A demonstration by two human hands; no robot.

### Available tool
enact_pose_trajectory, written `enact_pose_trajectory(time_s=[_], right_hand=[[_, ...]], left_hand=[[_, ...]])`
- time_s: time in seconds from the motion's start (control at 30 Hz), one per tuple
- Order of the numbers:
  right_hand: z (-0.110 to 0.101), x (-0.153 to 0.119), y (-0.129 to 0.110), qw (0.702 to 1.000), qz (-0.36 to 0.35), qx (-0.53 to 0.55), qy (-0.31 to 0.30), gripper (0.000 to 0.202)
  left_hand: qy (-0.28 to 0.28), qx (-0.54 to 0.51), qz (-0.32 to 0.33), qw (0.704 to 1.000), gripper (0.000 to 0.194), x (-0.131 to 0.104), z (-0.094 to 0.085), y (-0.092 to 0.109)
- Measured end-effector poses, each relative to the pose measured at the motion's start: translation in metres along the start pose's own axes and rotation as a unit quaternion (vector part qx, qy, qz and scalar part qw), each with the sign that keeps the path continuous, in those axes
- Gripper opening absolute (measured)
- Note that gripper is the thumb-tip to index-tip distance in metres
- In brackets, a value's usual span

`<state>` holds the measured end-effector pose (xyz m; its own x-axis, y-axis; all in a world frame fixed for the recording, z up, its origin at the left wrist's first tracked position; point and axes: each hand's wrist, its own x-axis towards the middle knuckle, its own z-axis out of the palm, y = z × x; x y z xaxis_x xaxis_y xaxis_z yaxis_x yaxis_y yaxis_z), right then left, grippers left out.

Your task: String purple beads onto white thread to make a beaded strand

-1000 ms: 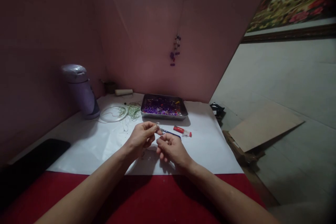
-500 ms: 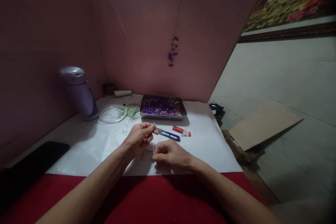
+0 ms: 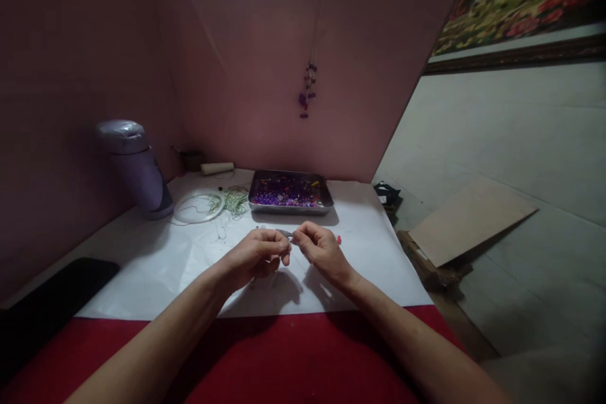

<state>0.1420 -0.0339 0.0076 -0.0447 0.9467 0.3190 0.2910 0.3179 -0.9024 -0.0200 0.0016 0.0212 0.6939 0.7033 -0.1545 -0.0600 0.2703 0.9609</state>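
Note:
My left hand (image 3: 265, 254) and my right hand (image 3: 322, 251) are raised close together above the white sheet (image 3: 374, 265), both with fingertips pinched. What lies between the fingers is too small to make out. The grey tip of the snips (image 3: 283, 233) shows just behind the fingertips; my right hand hides the rest. A bit of the red lighter (image 3: 338, 240) peeks out to the right of my right hand. Beyond both hands stands a metal tray (image 3: 291, 209) of purple and mixed beads.
A purple bottle (image 3: 142, 173), a clear ring (image 3: 199, 219), green threads (image 3: 235, 201) and a pale roll (image 3: 218, 168) lie left and back. A dark flat object (image 3: 61, 290) is at the left edge. Beaded strands (image 3: 307, 91) hang on the pink board.
My right hand has risen from near the sheet to meet my left fingertips, now covering the snips' blue handle and most of the lighter. The view has shifted slightly.

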Motion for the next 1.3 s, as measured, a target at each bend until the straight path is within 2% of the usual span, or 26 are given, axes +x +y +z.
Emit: enact_pose_trajectory(time_s=[0.13,0.37,0.53,0.67,0.77,0.87,0.9,1.0,1.13,1.23,1.3], right_hand=[[0.002,-0.002,-0.003,0.999,-0.024,-0.022,0.032,0.024],[0.002,-0.001,-0.002,0.994,-0.013,-0.059,0.085,0.025],[0.001,0.000,0.004,0.990,-0.015,-0.074,0.118,0.027],[-0.001,0.002,0.006,0.988,-0.008,-0.093,0.126,0.026],[-0.003,0.001,0.000,0.979,-0.039,-0.142,0.144,0.019],[0.001,-0.004,-0.008,0.971,-0.066,-0.137,0.183,0.015],[0.004,-0.006,-0.010,0.976,-0.047,-0.109,0.180,0.015],[0.016,-0.012,-0.013,0.991,0.076,0.043,0.106,0.023],[0.025,-0.015,-0.013,0.957,0.215,0.196,0.002,0.041],[0.024,-0.013,-0.010,0.943,0.234,0.234,-0.029,0.040],[0.021,-0.011,-0.008,0.951,0.213,0.224,-0.012,0.036]], left_hand=[[-0.006,0.013,-0.034,0.999,0.012,0.000,0.000,-0.001],[0.000,-0.015,0.025,1.000,0.014,0.000,0.002,-0.002],[-0.043,0.003,-0.007,0.999,0.017,-0.002,0.004,-0.002],[-0.051,0.021,-0.001,0.998,0.018,-0.003,0.005,-0.001],[-0.015,0.055,0.025,0.998,0.019,-0.001,0.007,-0.003],[0.071,0.091,0.065,0.991,0.022,0.002,0.007,-0.005],[0.098,0.097,0.082,0.987,0.023,0.003,0.007,-0.006],[0.149,0.121,0.130,0.973,0.023,0.006,0.006,-0.008],[0.166,0.194,0.181,0.950,0.015,0.009,0.006,-0.011],[0.178,0.227,0.198,0.937,0.013,0.009,0.008,-0.012],[0.183,0.203,0.175,0.946,0.015,0.008,0.009,-0.011]])
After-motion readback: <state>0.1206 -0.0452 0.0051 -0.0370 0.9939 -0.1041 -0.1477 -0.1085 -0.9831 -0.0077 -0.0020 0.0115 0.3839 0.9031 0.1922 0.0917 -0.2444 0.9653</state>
